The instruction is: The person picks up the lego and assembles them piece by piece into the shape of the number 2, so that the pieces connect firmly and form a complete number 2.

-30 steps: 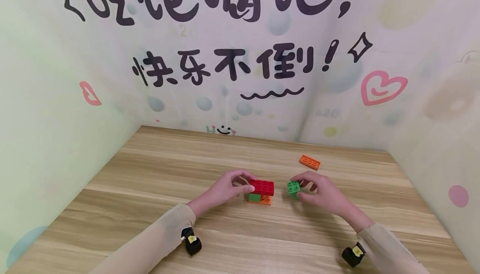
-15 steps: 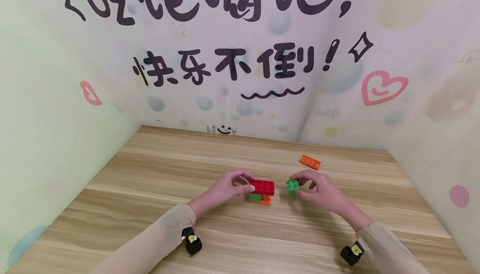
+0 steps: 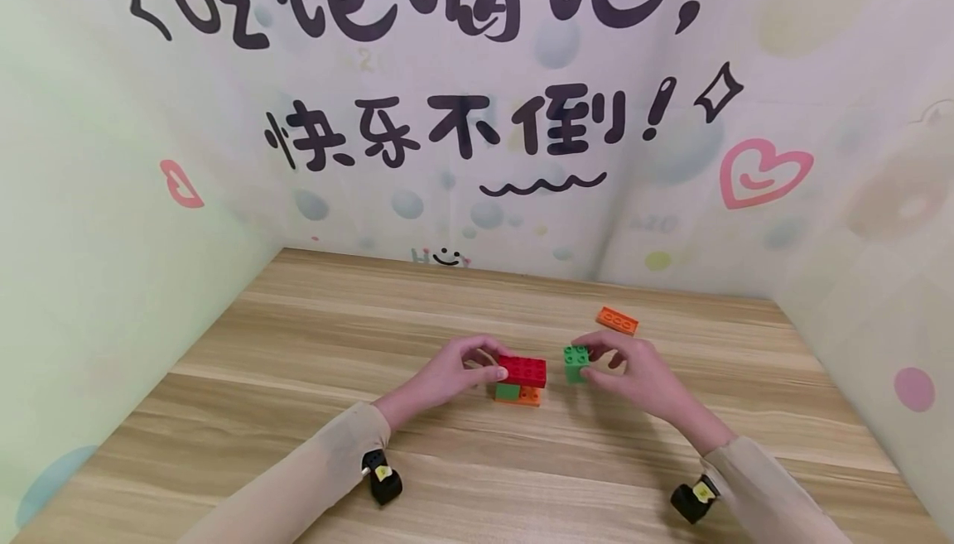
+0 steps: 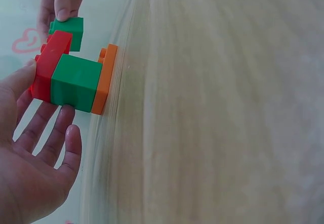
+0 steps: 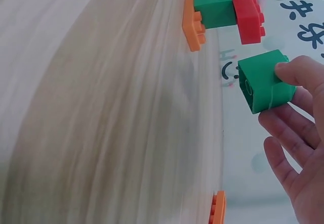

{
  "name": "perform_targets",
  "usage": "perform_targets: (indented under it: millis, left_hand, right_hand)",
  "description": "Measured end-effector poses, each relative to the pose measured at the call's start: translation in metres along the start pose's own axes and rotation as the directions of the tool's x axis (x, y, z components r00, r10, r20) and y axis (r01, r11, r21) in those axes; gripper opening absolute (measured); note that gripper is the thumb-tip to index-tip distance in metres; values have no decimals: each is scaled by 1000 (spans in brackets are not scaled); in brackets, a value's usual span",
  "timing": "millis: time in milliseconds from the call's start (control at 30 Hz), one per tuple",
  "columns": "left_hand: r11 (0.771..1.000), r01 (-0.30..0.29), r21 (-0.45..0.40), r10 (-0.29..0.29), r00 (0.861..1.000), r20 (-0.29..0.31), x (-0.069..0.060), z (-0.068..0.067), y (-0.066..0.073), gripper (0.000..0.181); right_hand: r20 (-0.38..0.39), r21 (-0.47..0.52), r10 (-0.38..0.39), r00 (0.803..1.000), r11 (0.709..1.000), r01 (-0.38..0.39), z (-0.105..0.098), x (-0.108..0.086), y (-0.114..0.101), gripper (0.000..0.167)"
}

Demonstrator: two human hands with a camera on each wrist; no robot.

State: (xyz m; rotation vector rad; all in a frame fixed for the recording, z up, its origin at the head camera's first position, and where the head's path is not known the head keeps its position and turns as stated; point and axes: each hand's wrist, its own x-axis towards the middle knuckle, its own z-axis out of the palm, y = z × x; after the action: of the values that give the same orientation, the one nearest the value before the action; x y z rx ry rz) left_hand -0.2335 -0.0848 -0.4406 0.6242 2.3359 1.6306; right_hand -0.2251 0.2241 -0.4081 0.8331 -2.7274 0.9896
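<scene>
The right hand [image 3: 632,368] has its grip clamped on the right-hand green block [image 3: 575,364], thumb against fingertips. That block sits tilted in the right wrist view; if brought in at that angle, it could catch on the red block [image 3: 524,370] instead of seating flat. A hard push while crooked might also twist it out of the grip, since only the right side is pinched. The left hand [image 3: 453,378] has its grip on the red block's left end, so pressure on the overhanging right end could lever the red block off the left-hand green block [image 4: 76,82] beneath.

The right-hand green block lies at the fingertips, just left of the right hand, its left side exposed and clear of the bench [image 3: 447,478]. It is just right of the red block, apart from it. Under the left hand's grip, the left-hand green block covers the left end of the orange plate [image 4: 105,80], whose right end shows bare studs. A second orange piece [image 3: 617,320] lies beyond the right hand, on the far right of the bench
</scene>
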Motion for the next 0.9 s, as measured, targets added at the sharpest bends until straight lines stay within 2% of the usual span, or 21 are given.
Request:
perform_targets:
  millis: [500, 900]
  left_hand:
    - [1000, -1, -11, 1, 1000, -4, 1, 0, 0, 27]
    - [1000, -20, 3, 20, 1000, 2, 0, 0, -1, 26]
  right_hand:
    - [-43, 64, 25, 999, 998, -22, -1, 13, -11, 34]
    - [-63, 102, 1, 998, 995, 5, 2, 21, -28, 37]
